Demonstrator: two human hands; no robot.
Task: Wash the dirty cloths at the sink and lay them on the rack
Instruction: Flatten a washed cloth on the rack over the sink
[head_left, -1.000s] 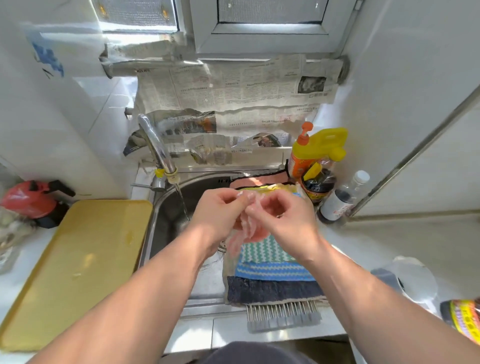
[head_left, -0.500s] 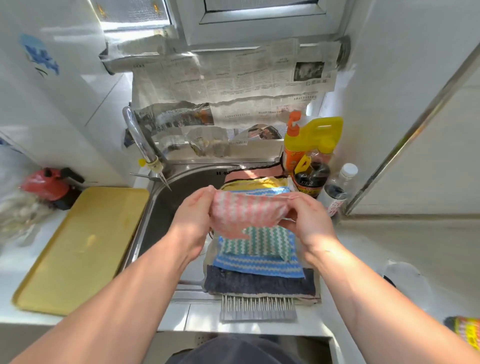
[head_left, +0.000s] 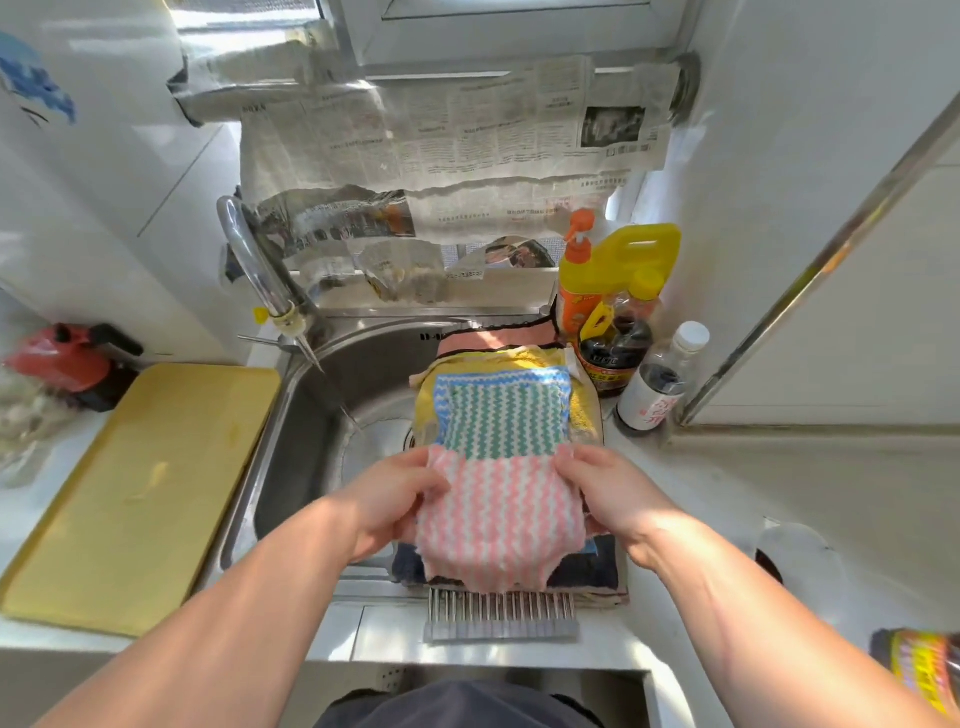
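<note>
A pink-and-white zigzag cloth (head_left: 498, 525) lies spread flat on the near part of the metal rack (head_left: 501, 616) across the sink (head_left: 311, 415). My left hand (head_left: 389, 499) pinches its left edge and my right hand (head_left: 613, 493) pinches its right edge. Beyond it on the rack lie a green-and-white zigzag cloth (head_left: 501, 415), a blue one (head_left: 447, 382) under that, a yellow cloth (head_left: 524, 358) and a pink cloth (head_left: 498, 338) at the far end. A dark cloth (head_left: 587, 569) shows beneath the pink zigzag one.
The tap (head_left: 260, 270) curves over the sink's left side. A yellow tray (head_left: 140, 483) lies on the counter to the left, with a red object (head_left: 62, 358) behind it. Detergent and sauce bottles (head_left: 613, 312) stand at the sink's far right corner. Newspaper (head_left: 441, 150) covers the wall.
The pink zigzag cloth was bunched between my hands over the sink, then stretched out in the air. It now lies flat on the rack's near end, both hands lowered with it.
</note>
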